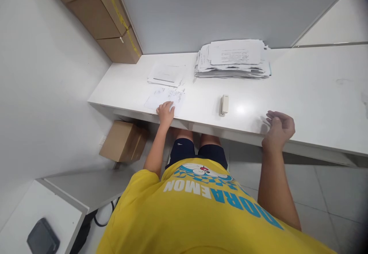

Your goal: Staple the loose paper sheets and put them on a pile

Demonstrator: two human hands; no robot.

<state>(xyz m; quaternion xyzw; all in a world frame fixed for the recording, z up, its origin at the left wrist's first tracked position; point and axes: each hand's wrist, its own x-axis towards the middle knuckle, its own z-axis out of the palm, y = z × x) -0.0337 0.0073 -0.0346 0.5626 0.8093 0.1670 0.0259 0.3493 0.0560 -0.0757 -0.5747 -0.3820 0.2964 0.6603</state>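
Note:
My left hand [166, 112] lies on the near edge of a written sheet of paper [163, 96], its fingers apart and pressing lightly down. Beyond that sheet is a small pile of papers [166, 73]. Over the desk's front edge, on the right, my right hand [279, 128] is half curled, with its fingertips apart and nothing visible in it. A beige stapler [225, 104] stands on the desk between my hands, touched by neither. Behind the stapler rests a thick stack of printed papers [234, 60].
The white desk [310, 93] runs against a grey partition [215, 12]. Cardboard boxes [109, 20] are stacked at its back left corner. Another cardboard box [117, 141] is below the desk. A dark device [43, 236] sits on a side surface at lower left.

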